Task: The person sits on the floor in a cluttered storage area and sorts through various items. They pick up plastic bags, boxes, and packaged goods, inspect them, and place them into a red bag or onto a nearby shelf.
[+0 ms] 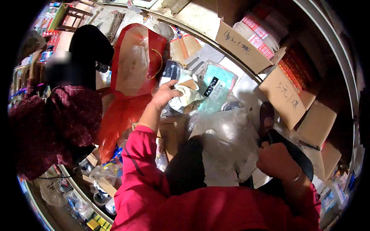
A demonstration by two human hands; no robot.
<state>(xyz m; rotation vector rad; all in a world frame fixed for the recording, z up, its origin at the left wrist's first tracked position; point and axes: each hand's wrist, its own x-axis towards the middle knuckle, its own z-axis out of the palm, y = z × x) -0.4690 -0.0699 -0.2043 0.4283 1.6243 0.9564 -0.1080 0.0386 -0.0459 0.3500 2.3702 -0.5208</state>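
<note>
My left hand (165,95) reaches forward with its thumb and fingers closed on the near-left edge of a pale, crumpled cloth bundle (185,97). A tan card piece (189,84) lies on the bundle. Just beyond my fingers is a dark patterned packet (170,70). To the right of the bundle lies a turquoise item in clear plastic (216,82) with a black label. My right hand (278,161) is closed by my right knee; a small dark thing shows at its fingertips, too unclear to name. Clear plastic sheeting (227,129) spreads between my legs.
A red bag (133,65) with a yellow cord handle lies ahead, red plastic (121,119) below it. Open cardboard boxes (283,94) stand along the right, one holding plastic-wrapped rolls (256,34). Another person (71,111) is at the left. Packaged goods (83,204) fill the lower left.
</note>
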